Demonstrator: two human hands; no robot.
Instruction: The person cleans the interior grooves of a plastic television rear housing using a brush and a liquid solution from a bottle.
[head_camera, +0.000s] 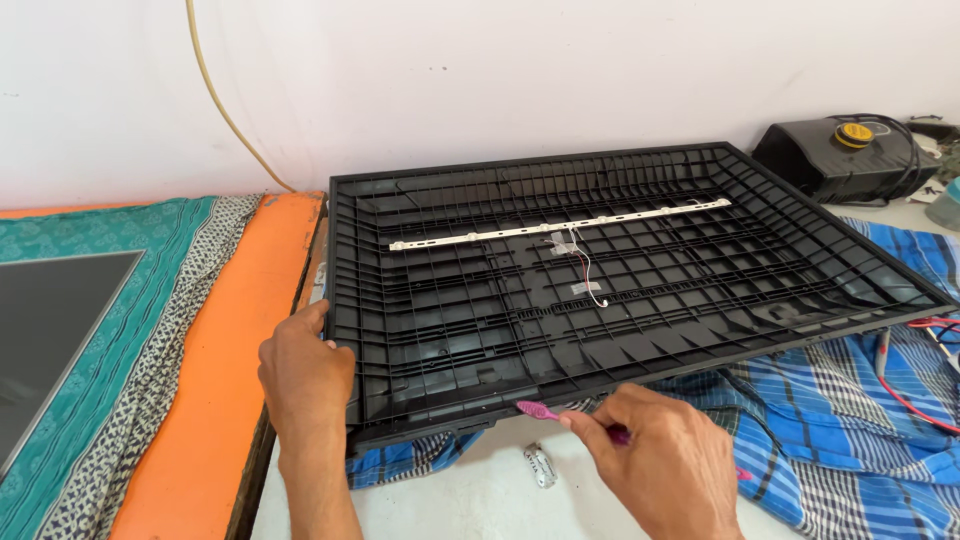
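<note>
Black plastic back shell (620, 270) of a flat screen lay inside-up on the table, ribbed grid exposed, its near-left corner lifted off the surface; left hand (305, 375) was clamped on that near-left edge, thumb over the rim, fingers underneath and hidden; right hand (665, 460) was closed in a pinch around a pink toothbrush (545, 411), the brush head touching the near rim of the shell, near the middle of that edge.

Judged progress: shell already stripped, no screen panel and no boards in it; only a white light strip (560, 226) across the far half and a thin red-and-white wire (590, 280) with bits of tape remained inside; a dark panel (55, 340) lay apart on the teal cloth (150, 250) at far left, so the taking-apart looked done; brushing looked barely begun, brush only at the near rim, whole grid not yet gone over; dust level too fine to tell.

Around: blue checked cloth (840, 420) under the shell's right side; small silver cell (540, 465) on the table just near the right hand; red leads (925, 400) at right; black box with yellow knob (850, 155) far right; yellowish cable (225, 110) down the wall.
</note>
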